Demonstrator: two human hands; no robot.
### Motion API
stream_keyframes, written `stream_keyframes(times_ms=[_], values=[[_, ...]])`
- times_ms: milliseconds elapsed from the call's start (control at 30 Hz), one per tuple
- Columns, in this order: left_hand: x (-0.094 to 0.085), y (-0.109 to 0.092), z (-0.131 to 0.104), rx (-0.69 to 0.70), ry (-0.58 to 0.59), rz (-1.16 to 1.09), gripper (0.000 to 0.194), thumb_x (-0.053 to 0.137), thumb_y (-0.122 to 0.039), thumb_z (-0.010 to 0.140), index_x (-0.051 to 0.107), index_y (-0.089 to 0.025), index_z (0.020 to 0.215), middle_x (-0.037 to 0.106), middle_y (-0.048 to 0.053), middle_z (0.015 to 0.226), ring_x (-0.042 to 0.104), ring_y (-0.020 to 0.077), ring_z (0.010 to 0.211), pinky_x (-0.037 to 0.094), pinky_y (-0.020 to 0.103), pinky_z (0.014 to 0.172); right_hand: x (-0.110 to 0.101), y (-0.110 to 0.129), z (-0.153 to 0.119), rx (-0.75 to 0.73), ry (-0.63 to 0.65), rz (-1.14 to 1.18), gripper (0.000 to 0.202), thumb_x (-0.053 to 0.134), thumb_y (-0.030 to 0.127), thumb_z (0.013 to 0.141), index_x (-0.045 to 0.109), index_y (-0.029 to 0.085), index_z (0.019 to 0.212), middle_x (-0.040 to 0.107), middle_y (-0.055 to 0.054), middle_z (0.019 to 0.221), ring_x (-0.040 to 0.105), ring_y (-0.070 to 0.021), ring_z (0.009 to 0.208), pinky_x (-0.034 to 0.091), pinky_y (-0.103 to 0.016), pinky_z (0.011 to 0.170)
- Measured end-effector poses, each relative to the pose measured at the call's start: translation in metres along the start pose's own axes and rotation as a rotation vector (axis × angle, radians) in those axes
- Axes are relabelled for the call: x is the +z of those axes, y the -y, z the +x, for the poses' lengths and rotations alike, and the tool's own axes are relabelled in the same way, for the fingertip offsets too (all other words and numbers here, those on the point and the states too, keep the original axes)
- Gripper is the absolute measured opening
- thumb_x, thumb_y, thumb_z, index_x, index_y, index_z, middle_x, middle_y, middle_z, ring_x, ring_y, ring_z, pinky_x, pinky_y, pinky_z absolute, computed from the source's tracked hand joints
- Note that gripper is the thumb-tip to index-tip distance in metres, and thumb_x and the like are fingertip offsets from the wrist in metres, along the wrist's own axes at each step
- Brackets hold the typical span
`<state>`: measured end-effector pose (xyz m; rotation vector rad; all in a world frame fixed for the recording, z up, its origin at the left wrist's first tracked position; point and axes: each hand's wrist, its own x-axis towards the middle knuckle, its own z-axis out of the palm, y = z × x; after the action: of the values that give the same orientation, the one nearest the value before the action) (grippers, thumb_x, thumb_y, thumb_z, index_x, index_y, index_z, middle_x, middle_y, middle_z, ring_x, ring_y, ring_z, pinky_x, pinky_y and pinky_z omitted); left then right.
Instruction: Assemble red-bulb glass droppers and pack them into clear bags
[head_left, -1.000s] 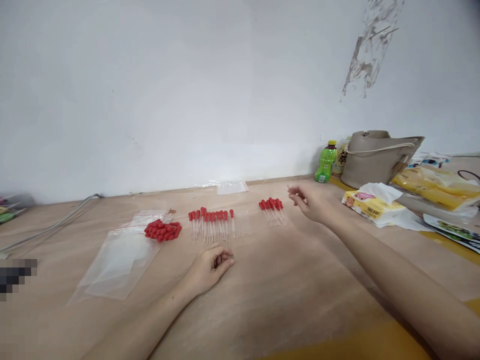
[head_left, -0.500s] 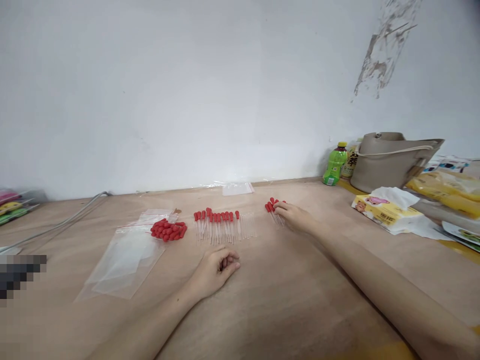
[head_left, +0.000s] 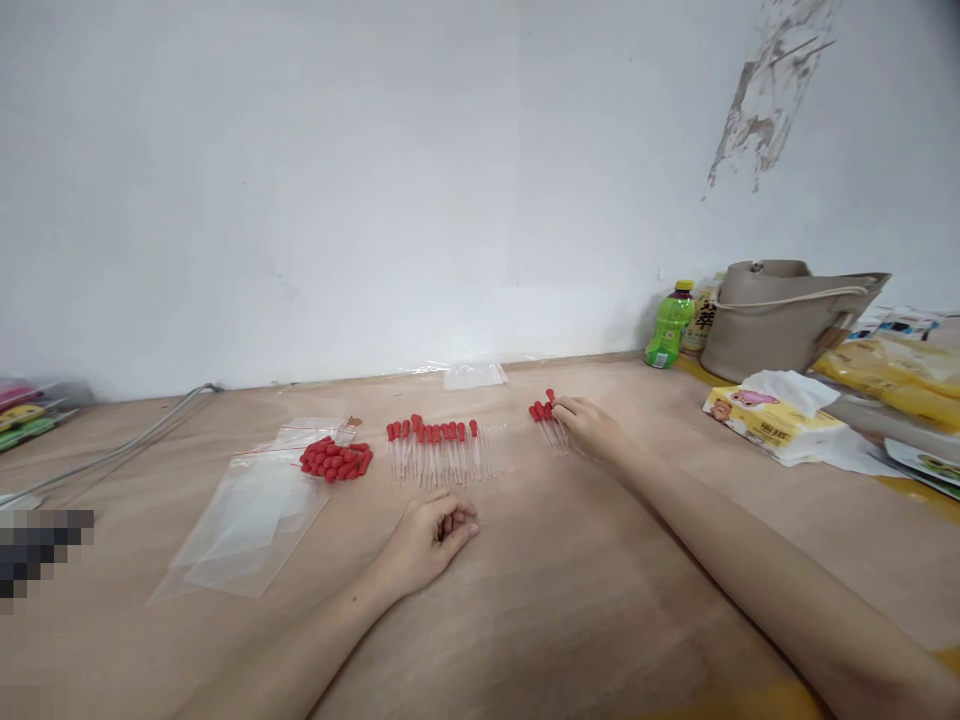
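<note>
I have right hand at droppers, right of the longer row on the bench; fingers bunched, hold unclear | left hand half-curled, seemingly empty | step: likely arranging | next: wants light pinch

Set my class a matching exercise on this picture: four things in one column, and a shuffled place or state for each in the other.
1. Right hand
2. Left hand
3. Loose red bulbs
4. Tissue box

A. Heaped left of the longer dropper row
B. Yellow, white tissue sticking out
C. At the smaller dropper group
D. Half-curled, in front of the longer row

Pairs: 1-C, 2-D, 3-A, 4-B
</note>
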<state>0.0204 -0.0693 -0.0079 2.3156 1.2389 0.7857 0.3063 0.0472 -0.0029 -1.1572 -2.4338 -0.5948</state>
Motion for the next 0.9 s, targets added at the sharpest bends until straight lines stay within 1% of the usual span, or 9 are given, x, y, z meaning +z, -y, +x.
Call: stream_keyframes(times_ms=[133, 333, 467, 533, 600, 667, 733, 800, 900], values=[[0.000, -0.001, 0.000, -0.008, -0.001, -0.016, 0.014, 0.052, -0.026, 0.078, 0.060, -0.017, 0.085, 0.054, 0.001, 0.072, 0.049, 0.0107, 0.060, 0.040, 0.021, 0.055, 0.002, 0.001, -0.001, 0.000, 0.034, -0.013, 0.023, 0.036, 0.001, 0.076, 0.055, 0.013, 0.082, 0.057, -0.010, 0.087, 0.051, -0.0180, 0.081, 0.036, -0.027, 0.076], [0.000, 0.001, 0.000, -0.004, 0.000, -0.025, 0.014, 0.051, -0.027, 0.079, 0.059, -0.017, 0.085, 0.054, 0.001, 0.073, 0.049, 0.0106, 0.061, 0.040, 0.021, 0.056, 0.011, 0.002, 0.004, -0.027, 0.086, -0.016, 0.024, 0.037, -0.001, 0.075, 0.057, 0.013, 0.075, 0.059, -0.009, 0.082, 0.052, -0.0167, 0.074, 0.034, -0.027, 0.075], [0.001, 0.002, 0.000, 0.001, -0.001, -0.022, 0.014, 0.051, -0.027, 0.079, 0.059, -0.017, 0.085, 0.054, 0.001, 0.073, 0.049, 0.0105, 0.061, 0.040, 0.021, 0.056, 0.008, 0.003, 0.003, -0.022, 0.083, 0.003, 0.024, 0.040, 0.000, 0.072, 0.058, 0.013, 0.077, 0.061, -0.009, 0.085, 0.053, -0.0160, 0.077, 0.033, -0.027, 0.077], [0.001, 0.002, 0.000, -0.003, -0.001, -0.019, 0.014, 0.051, -0.026, 0.079, 0.059, -0.017, 0.085, 0.054, 0.001, 0.073, 0.049, 0.0105, 0.061, 0.040, 0.021, 0.056, 0.002, 0.010, 0.003, 0.050, 0.025, 0.049, 0.022, 0.041, 0.004, 0.074, 0.059, 0.014, 0.082, 0.061, -0.009, 0.087, 0.053, -0.0168, 0.081, 0.032, -0.028, 0.076], [0.000, 0.001, 0.000, -0.009, 0.003, -0.013, 0.014, 0.051, -0.026, 0.079, 0.059, -0.017, 0.085, 0.054, 0.001, 0.073, 0.049, 0.0106, 0.061, 0.040, 0.021, 0.056, -0.004, 0.021, 0.005, 0.174, -0.050, 0.125, 0.020, 0.041, 0.012, 0.079, 0.060, 0.016, 0.085, 0.062, -0.008, 0.088, 0.053, -0.0173, 0.083, 0.031, -0.028, 0.075], [0.000, 0.000, 0.000, -0.012, 0.006, -0.004, 0.015, 0.051, -0.026, 0.079, 0.060, -0.016, 0.085, 0.054, 0.001, 0.072, 0.049, 0.0106, 0.060, 0.039, 0.021, 0.055, -0.010, 0.037, 0.009, 0.315, -0.064, 0.208, 0.019, 0.042, 0.021, 0.081, 0.060, 0.017, 0.084, 0.063, -0.006, 0.086, 0.054, -0.0169, 0.082, 0.031, -0.028, 0.073], [0.000, 0.000, 0.000, -0.012, 0.007, 0.004, 0.015, 0.052, -0.026, 0.078, 0.060, -0.016, 0.084, 0.053, 0.001, 0.072, 0.049, 0.0107, 0.060, 0.039, 0.021, 0.055, -0.014, 0.054, 0.017, 0.459, 0.026, 0.271, 0.020, 0.044, 0.027, 0.079, 0.061, 0.018, 0.080, 0.064, -0.006, 0.082, 0.055, -0.0169, 0.078, 0.031, -0.028, 0.071], [0.000, 0.000, 0.000, -0.009, 0.004, 0.002, 0.014, 0.052, -0.026, 0.078, 0.060, -0.016, 0.084, 0.053, 0.001, 0.072, 0.049, 0.0107, 0.060, 0.039, 0.021, 0.055, -0.015, 0.068, 0.026, 0.585, 0.174, 0.284, 0.024, 0.045, 0.035, 0.078, 0.063, 0.019, 0.076, 0.065, -0.006, 0.080, 0.057, -0.0189, 0.077, 0.032, -0.030, 0.070], [0.000, 0.001, 0.000, -0.003, 0.002, -0.009, 0.014, 0.051, -0.027, 0.079, 0.060, -0.017, 0.084, 0.054, 0.001, 0.073, 0.049, 0.0106, 0.061, 0.039, 0.021, 0.055, -0.012, 0.081, 0.039, 0.685, 0.336, 0.252, 0.029, 0.044, 0.039, 0.077, 0.065, 0.019, 0.072, 0.066, -0.009, 0.080, 0.058, -0.0229, 0.081, 0.032, -0.034, 0.072]])
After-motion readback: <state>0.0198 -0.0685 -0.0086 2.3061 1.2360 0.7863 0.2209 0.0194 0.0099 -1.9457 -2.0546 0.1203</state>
